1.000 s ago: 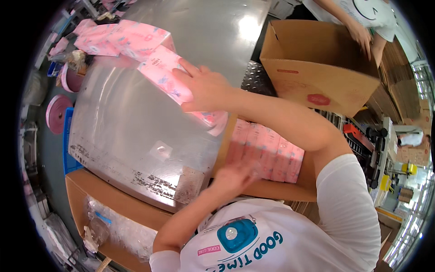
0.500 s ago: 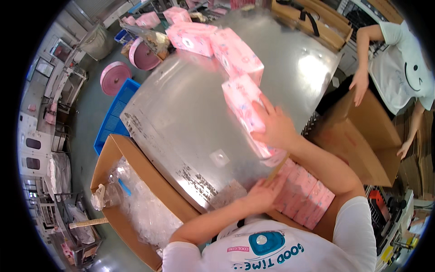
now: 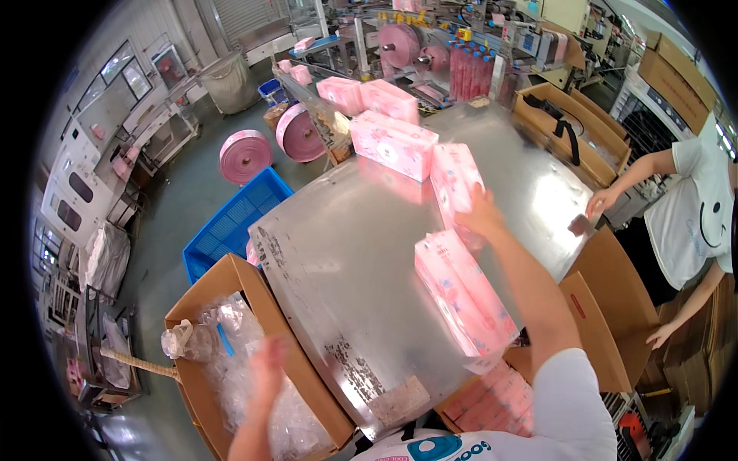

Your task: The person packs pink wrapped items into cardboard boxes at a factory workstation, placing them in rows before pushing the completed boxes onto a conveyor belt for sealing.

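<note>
My right hand (image 3: 483, 217) is closed on the near end of a pink tissue pack (image 3: 452, 175) that stands on the metal table (image 3: 346, 253). Nearer to me, another pink tissue pack (image 3: 465, 296) lies lengthwise on the table, under my right forearm, with no hand on it. Behind the gripped pack is a further pink pack (image 3: 393, 146), and more stand in a line beyond. My left hand (image 3: 267, 373) is raised over a carton (image 3: 223, 288) of clear plastic bags (image 3: 250, 399); motion blurs its fingers. Below the table's near edge, several pink packs (image 3: 496, 403) fill an open carton, partly hidden by my arm.
On the right, a co-worker's hand (image 3: 659, 336) holds an open brown carton (image 3: 603, 307). A blue plastic basket (image 3: 238, 215) stands left of the table. Pink film rolls (image 3: 246, 156) are beyond it. A long cardboard box (image 3: 569, 123) sits at the table's far right.
My right hand has left the nearest pack and reached to the one behind. My left hand has swung left from the carton of packs to above the plastic bags. The view has tilted up.
</note>
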